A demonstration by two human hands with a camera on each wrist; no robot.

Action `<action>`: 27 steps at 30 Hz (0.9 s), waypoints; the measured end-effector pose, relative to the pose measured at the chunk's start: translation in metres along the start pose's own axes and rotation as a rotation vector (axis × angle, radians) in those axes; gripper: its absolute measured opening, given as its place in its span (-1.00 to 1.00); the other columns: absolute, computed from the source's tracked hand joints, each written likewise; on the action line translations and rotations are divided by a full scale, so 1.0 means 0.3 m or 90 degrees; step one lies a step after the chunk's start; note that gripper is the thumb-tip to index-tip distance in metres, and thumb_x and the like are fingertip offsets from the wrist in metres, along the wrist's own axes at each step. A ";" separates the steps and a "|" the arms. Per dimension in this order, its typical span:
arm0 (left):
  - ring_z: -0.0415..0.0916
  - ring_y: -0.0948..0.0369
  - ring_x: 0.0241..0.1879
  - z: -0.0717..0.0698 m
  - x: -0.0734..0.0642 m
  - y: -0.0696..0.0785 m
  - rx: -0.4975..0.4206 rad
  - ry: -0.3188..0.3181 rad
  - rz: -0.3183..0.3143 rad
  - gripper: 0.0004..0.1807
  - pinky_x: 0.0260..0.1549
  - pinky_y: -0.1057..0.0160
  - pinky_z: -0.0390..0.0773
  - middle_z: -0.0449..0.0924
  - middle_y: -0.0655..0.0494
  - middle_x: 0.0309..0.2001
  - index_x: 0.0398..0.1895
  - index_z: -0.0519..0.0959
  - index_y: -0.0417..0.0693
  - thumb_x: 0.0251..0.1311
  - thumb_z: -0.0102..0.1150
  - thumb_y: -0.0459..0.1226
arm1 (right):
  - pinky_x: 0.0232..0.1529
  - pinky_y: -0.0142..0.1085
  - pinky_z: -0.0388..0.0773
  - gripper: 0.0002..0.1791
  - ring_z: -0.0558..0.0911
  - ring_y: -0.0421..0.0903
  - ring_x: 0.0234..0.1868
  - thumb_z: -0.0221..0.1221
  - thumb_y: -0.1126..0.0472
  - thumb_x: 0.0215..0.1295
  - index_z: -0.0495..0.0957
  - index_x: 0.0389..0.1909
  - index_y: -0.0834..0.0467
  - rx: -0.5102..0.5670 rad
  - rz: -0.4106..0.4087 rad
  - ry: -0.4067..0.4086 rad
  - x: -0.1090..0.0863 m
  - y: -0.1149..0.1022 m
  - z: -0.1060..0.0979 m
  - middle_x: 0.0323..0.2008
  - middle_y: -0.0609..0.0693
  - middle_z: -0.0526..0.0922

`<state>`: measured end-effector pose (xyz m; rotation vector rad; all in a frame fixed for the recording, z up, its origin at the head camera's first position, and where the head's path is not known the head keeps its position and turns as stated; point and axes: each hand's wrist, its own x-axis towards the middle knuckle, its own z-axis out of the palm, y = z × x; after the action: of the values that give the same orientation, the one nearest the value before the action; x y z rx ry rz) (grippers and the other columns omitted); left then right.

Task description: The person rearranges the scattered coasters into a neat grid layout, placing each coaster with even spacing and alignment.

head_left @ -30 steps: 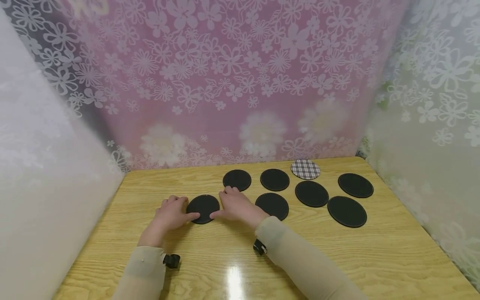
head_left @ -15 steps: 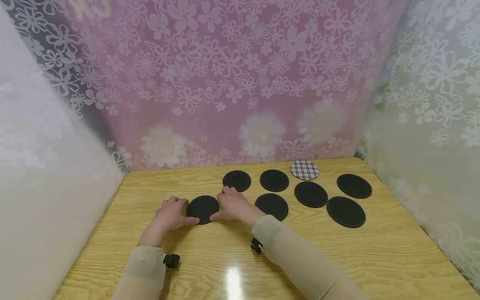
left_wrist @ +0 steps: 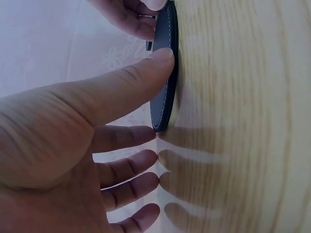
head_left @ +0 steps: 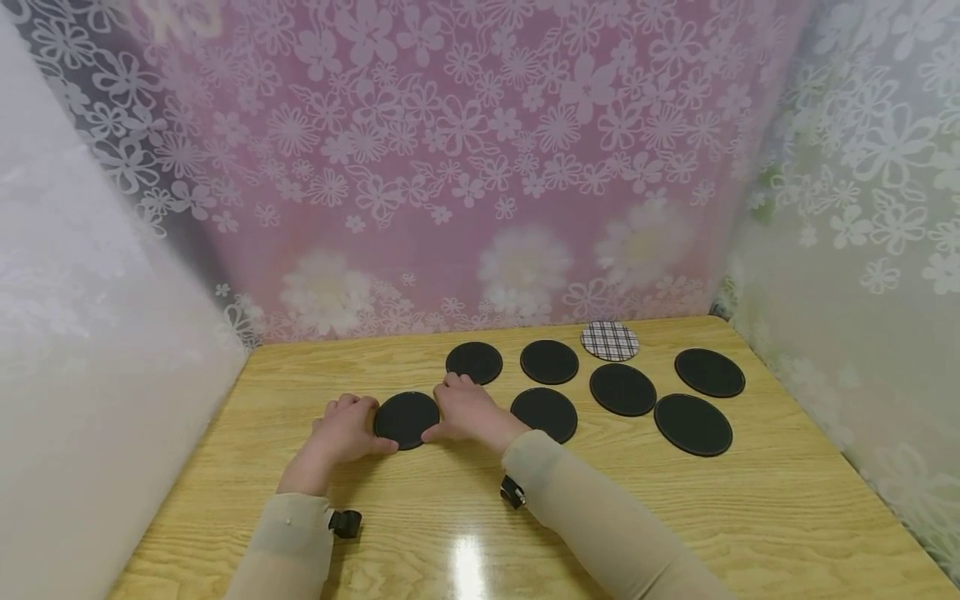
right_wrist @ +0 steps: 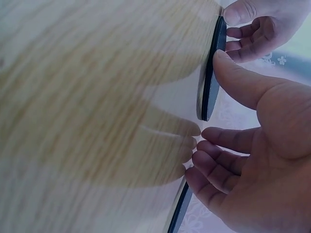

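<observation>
A round black coaster (head_left: 407, 421) lies on the wooden table between my two hands. My left hand (head_left: 343, 429) is at its left side, the thumb at the near-left rim. In the left wrist view that thumb touches the coaster's stitched edge (left_wrist: 163, 104), and the index fingertip meets its end. On the other side is my right hand (head_left: 467, 414), its thumb at the near-right rim. The right wrist view shows the right thumb against the coaster (right_wrist: 213, 77), with the other fingertips on the table just beside it. Fingers of both hands look relaxed.
Several more black coasters lie to the right, including one behind my right hand (head_left: 474, 361), one beside my wrist (head_left: 545, 412) and one far right (head_left: 709, 372). A plaid coaster (head_left: 610, 341) lies at the back edge. Floral curtains (head_left: 480, 167) surround the table (head_left: 420, 533).
My thumbs have slid slightly from the coaster's top toward its near rim. My right forearm has shifted a little left. The coasters hardly differ.
</observation>
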<state>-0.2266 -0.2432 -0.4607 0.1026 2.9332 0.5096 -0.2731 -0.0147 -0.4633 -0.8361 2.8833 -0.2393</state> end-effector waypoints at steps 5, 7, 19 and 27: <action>0.39 -0.29 0.27 0.001 -0.003 0.004 -0.022 0.003 0.001 -0.11 0.20 -0.45 0.43 0.53 -0.30 0.27 0.37 0.60 -0.26 0.10 0.73 0.08 | 0.28 -0.05 0.57 -0.14 0.52 0.03 0.14 0.56 -0.35 0.23 0.66 0.31 0.19 -0.001 0.005 0.003 -0.001 -0.007 0.001 0.21 0.08 0.56; 0.40 -0.27 0.24 0.001 -0.002 0.005 -0.029 0.004 0.002 -0.13 0.20 -0.43 0.44 0.54 -0.28 0.24 0.35 0.61 -0.26 0.10 0.74 0.07 | 0.29 -0.05 0.57 -0.11 0.52 0.03 0.16 0.59 -0.36 0.19 0.65 0.32 0.19 -0.006 0.011 0.004 0.000 -0.011 0.002 0.21 0.08 0.56; 0.47 -0.21 0.13 0.007 0.010 0.000 -0.041 -0.006 0.011 -0.17 0.21 -0.26 0.54 0.59 -0.24 0.11 0.29 0.60 -0.35 0.11 0.75 -0.02 | 0.41 -0.01 0.51 -0.08 0.51 0.07 0.33 0.64 -0.26 0.17 0.61 0.39 0.21 0.019 0.035 -0.014 0.009 -0.032 -0.004 0.33 0.12 0.55; 0.49 -0.13 0.02 0.004 0.010 0.004 -0.065 -0.012 0.012 -0.24 0.12 -0.21 0.57 0.60 -0.14 -0.03 0.19 0.61 -0.36 0.11 0.76 -0.05 | 0.30 -0.07 0.52 -0.17 0.48 0.06 0.16 0.68 -0.18 0.14 0.64 0.29 0.20 0.085 0.050 -0.032 0.023 -0.027 -0.004 0.17 0.11 0.55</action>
<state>-0.2294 -0.2413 -0.4619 0.1223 2.8845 0.6563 -0.2749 -0.0250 -0.4611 -0.6938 2.8091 -0.3914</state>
